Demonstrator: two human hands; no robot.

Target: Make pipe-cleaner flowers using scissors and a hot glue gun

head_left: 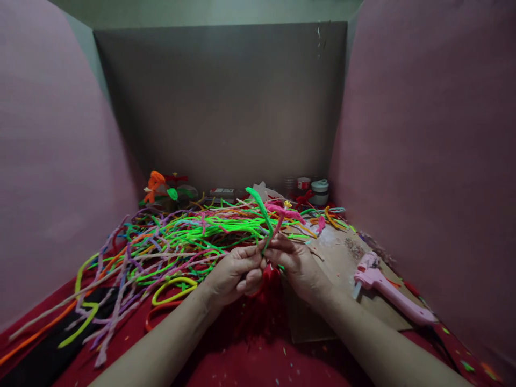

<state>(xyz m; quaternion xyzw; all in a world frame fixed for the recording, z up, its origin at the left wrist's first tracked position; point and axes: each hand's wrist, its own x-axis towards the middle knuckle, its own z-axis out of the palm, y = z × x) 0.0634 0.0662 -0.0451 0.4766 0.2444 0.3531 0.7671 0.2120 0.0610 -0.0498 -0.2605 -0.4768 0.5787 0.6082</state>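
My left hand (238,270) and my right hand (297,264) meet at the middle of the table, fingertips pinched together. Between them is a pipe cleaner flower, with pink petals (291,213) and a small yellow centre. A long green pipe cleaner leaf (261,210) stands up beside the pink stem, its lower end pinched in the fingers of both hands. How the stem and leaf are joined is hidden by my fingertips. Behind my hands lies a heap of loose pipe cleaners (217,226) in green, purple, pink and orange.
A pink glue gun (387,290) rests on a cardboard sheet (338,258) to the right. Scissors with yellow and red handles (175,287) lie at the left. An orange pipe cleaner flower (155,184) and a pale lidded jar (320,191) stand at the back. Pink walls flank the red tablecloth.
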